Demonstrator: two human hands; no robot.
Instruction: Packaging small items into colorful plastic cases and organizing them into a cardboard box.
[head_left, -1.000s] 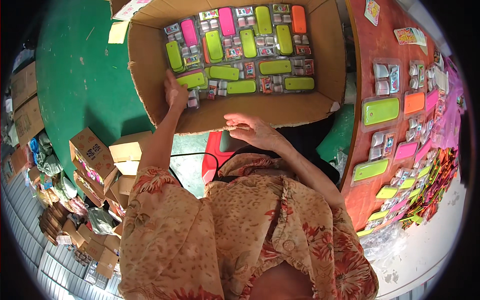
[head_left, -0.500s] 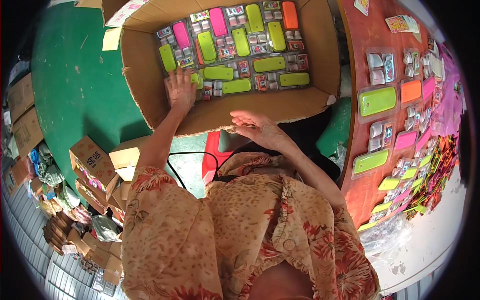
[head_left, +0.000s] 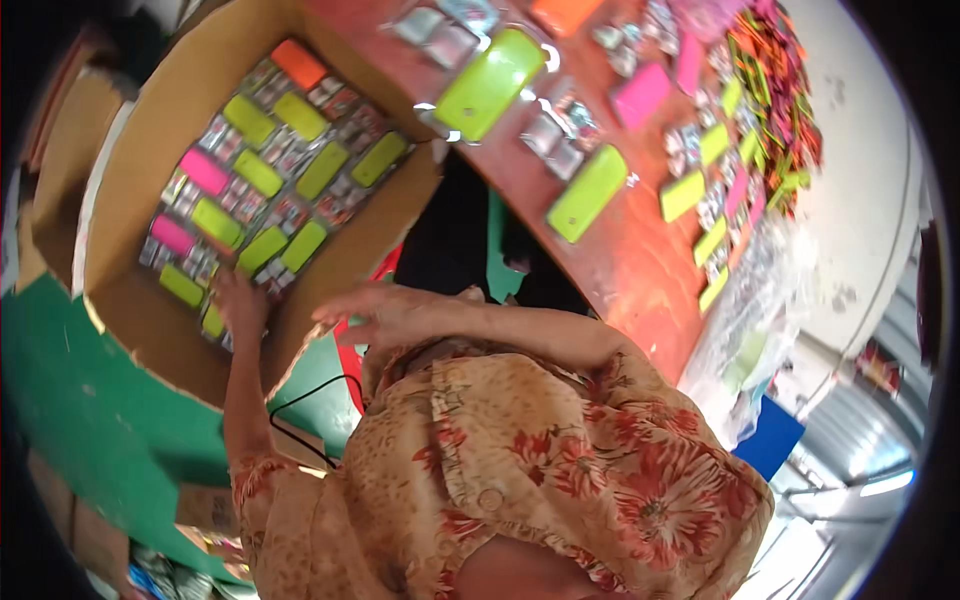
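A cardboard box stands at the left, with rows of clear plastic packs inside. Each pack pairs a phone-shaped case, such as this green one or this pink one, with small cups and printed sachets. My left hand reaches into the box's near corner, its fingers stretched out over the packs there. A green-cased pack lies partly beside that hand. At the near wall of the box, my right hand hovers with its fingers apart and nothing in them.
On the red-brown table at the right lie more packs, one with a large green case. Past them are a pile of colourful strips and clear plastic wrap. A black cord loops near my left forearm.
The view has swung to the right and tilted, so the box sits further left and more of the table shows. My left hand stays at the same corner of the box.
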